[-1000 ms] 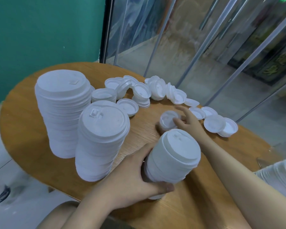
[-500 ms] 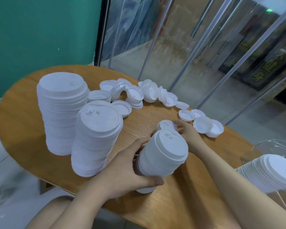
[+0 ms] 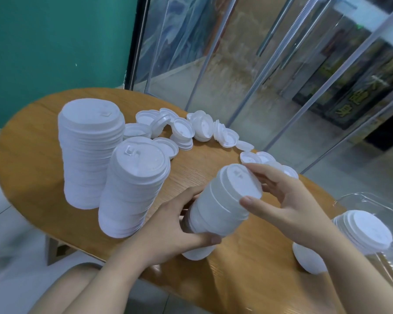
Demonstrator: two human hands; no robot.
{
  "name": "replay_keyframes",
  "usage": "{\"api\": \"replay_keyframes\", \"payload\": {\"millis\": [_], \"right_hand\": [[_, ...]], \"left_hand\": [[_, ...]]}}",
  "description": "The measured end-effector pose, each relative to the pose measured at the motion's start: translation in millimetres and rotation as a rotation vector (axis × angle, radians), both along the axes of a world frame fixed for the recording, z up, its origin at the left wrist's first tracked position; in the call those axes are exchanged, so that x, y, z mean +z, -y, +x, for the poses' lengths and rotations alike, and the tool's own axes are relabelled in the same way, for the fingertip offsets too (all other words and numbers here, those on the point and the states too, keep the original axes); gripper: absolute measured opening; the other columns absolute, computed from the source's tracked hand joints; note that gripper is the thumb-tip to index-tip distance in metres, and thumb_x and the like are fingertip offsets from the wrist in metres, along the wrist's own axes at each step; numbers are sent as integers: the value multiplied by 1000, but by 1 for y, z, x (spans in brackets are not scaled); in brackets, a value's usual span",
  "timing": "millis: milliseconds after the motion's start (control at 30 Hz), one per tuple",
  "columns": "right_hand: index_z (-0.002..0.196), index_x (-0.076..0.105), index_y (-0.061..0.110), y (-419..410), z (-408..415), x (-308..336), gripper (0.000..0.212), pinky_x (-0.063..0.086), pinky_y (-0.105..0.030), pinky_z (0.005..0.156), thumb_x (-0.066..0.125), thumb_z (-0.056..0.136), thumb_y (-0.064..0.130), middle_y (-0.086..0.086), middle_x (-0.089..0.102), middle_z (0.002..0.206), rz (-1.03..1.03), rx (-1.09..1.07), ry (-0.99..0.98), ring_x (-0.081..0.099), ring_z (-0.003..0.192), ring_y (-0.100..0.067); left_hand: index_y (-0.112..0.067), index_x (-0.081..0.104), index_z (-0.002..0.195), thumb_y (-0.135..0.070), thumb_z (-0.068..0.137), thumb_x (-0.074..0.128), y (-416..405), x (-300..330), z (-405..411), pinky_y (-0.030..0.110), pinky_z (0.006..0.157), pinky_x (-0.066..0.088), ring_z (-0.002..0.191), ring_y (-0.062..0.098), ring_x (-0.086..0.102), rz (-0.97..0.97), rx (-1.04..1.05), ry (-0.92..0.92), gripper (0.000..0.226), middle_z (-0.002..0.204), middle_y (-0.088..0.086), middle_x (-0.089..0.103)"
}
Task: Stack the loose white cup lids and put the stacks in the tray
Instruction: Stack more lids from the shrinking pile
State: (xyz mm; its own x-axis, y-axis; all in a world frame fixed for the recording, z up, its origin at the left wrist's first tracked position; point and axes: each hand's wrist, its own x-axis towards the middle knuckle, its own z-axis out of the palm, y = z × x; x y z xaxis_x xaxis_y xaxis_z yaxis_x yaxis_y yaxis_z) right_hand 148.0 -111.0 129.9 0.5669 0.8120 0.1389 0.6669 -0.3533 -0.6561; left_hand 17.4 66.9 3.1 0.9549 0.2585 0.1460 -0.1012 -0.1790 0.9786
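A stack of white cup lids (image 3: pixel 220 205) leans to the right at the table's near middle. My left hand (image 3: pixel 175 225) grips its lower part from the left. My right hand (image 3: pixel 279 198) curls round its top, thumb on the near rim and fingers behind the top lid. Several loose white lids (image 3: pixel 191 130) lie in an arc across the far side of the table. At the right edge, a clear plastic tray (image 3: pixel 372 200) holds a leaning stack of lids (image 3: pixel 363 232).
Two tall lid stacks stand on the left: one at the back (image 3: pixel 90 152) and one nearer (image 3: pixel 134 186). The round wooden table (image 3: pixel 32 168) ends close behind the loose lids, by glass panels. A teal wall is on the left.
My right hand left the loose lid on the table and came up onto the top of the held stack. The stack has tipped further right. The camera swung right, showing more of the tray.
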Motion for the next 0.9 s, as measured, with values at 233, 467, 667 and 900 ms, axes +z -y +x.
{"api": "replay_keyframes", "payload": {"millis": [233,467,667,900], "right_hand": [[133,57,42,-4,-1,1,57,45,-11,99,77,81,56,31,63,127,-138,43,58,58,124,2],[139,54,41,-3,-5,-11,69,45,-9,96,77,79,64,32,60,131,-128,38,41,57,124,3],[149,38,46,6,-9,-29,105,45,-14,102,89,59,63,34,55,136,-36,-46,-170,55,129,3],[135,56,37,25,-36,-96,76,58,-37,90,89,66,39,10,67,124,62,-247,-386,68,108,-15]], "left_hand": [[-51,52,133,-25,73,93,-1,-1,0,6,88,46,116,-9,58,4,4,9,77,123,-34,63],[-52,52,135,-30,72,94,-1,-4,1,11,92,50,120,-7,58,2,1,15,79,126,-30,63],[-55,51,136,-36,60,99,-7,-18,0,23,103,50,123,-4,58,11,-4,-42,92,128,-29,61],[-49,48,141,-39,57,95,-13,-25,-8,24,97,53,110,-1,62,93,-5,-198,96,122,-22,62]]}}
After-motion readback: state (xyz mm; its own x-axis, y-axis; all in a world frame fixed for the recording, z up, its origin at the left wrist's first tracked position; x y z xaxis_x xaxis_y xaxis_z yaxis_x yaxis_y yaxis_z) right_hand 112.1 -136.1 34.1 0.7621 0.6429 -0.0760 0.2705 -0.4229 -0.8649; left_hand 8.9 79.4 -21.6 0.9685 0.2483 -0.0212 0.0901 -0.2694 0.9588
